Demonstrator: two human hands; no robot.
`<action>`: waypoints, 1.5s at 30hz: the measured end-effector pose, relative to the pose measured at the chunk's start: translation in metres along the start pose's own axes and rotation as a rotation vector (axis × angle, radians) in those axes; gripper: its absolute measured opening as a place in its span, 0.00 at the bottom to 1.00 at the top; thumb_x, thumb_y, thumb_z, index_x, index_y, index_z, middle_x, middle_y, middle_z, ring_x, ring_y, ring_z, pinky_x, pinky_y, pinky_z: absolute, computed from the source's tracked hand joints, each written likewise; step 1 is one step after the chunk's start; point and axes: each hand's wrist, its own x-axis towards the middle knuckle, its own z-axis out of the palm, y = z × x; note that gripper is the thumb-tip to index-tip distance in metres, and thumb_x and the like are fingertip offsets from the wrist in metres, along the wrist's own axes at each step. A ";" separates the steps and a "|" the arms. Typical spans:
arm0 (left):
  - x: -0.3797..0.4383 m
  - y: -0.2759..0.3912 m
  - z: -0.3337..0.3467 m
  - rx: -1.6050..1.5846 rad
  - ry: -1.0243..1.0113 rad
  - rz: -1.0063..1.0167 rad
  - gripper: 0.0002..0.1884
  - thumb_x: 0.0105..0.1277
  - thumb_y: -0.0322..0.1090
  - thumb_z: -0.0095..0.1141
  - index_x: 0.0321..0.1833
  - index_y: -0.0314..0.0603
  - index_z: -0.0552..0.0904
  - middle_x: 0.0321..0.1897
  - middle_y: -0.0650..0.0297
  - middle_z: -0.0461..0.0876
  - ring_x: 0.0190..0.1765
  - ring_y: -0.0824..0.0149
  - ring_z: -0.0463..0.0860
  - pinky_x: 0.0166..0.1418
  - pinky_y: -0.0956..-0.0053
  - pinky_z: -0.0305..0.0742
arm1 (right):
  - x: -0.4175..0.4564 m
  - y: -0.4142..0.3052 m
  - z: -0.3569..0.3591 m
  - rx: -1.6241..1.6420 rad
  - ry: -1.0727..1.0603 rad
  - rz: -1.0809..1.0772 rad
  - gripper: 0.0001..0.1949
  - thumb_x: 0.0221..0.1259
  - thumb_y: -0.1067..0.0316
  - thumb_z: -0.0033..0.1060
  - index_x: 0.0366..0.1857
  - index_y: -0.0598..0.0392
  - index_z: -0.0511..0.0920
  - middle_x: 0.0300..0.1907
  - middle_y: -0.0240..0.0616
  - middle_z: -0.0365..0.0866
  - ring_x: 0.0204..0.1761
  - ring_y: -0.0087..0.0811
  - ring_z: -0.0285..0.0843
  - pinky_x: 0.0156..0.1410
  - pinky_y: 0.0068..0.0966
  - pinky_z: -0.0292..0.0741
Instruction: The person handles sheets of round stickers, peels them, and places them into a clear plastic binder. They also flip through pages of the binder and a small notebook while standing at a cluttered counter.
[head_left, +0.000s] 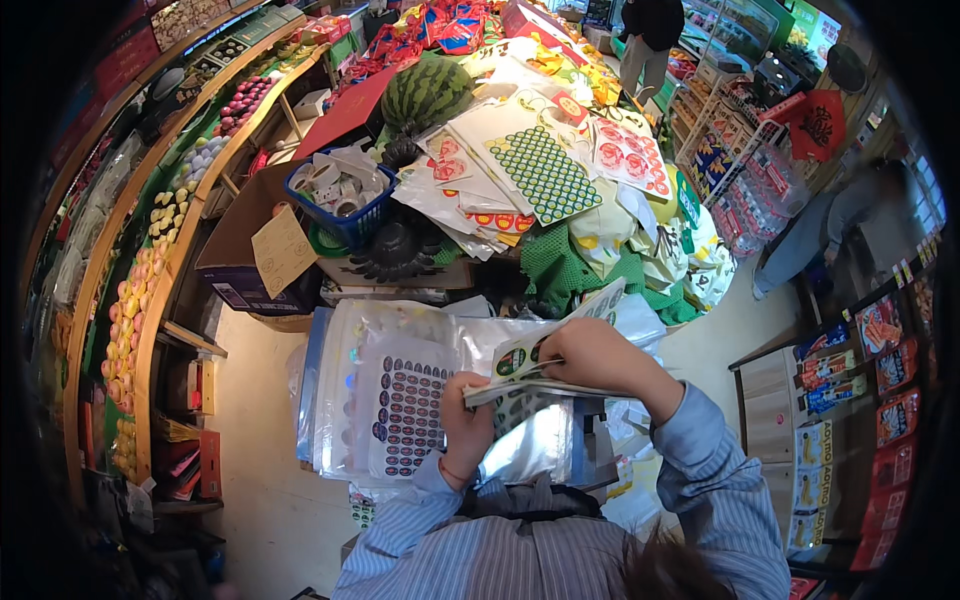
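My left hand (466, 421) is closed on the left end of a stack of sticker sheets (517, 388). The fingers of my right hand (589, 356) pinch sheets of the same stack near its middle, and one sheet with oval dark-green stickers stands raised behind them. Under my hands lies an open binder with clear plastic sleeves (337, 420). Its left sleeve holds a sheet of small dark oval stickers (409, 416); the right sleeve (536, 442) is shiny and partly hidden by the stack and my hands.
Behind the binder stand a cardboard box (247, 202), a blue basket of label rolls (341, 199), a watermelon (427, 94) and a pile of sticker sheets (536, 169). Fruit shelves (172, 300) line the left. Snack packs (896, 382) are at right. Two people stand farther off.
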 end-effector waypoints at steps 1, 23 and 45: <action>-0.005 0.005 -0.002 -0.026 0.007 -0.054 0.08 0.59 0.22 0.56 0.38 0.38 0.73 0.32 0.62 0.76 0.34 0.69 0.75 0.41 0.77 0.70 | -0.001 -0.001 -0.006 0.027 -0.060 -0.017 0.08 0.48 0.62 0.61 0.28 0.53 0.83 0.25 0.45 0.80 0.30 0.47 0.79 0.37 0.40 0.74; -0.013 -0.048 -0.017 0.551 0.000 -0.038 0.24 0.55 0.25 0.61 0.55 0.33 0.70 0.51 0.50 0.71 0.55 0.54 0.73 0.60 0.67 0.68 | 0.085 0.109 0.096 0.444 -0.404 -0.010 0.12 0.51 0.60 0.67 0.23 0.58 0.82 0.17 0.34 0.78 0.20 0.24 0.72 0.30 0.26 0.70; 0.023 -0.027 0.036 0.943 -0.794 0.222 0.06 0.45 0.26 0.57 0.29 0.39 0.78 0.28 0.58 0.78 0.36 0.57 0.78 0.41 0.65 0.69 | 0.067 0.097 0.097 0.285 -0.260 -0.012 0.14 0.49 0.56 0.70 0.27 0.57 0.83 0.19 0.46 0.76 0.22 0.38 0.75 0.32 0.33 0.70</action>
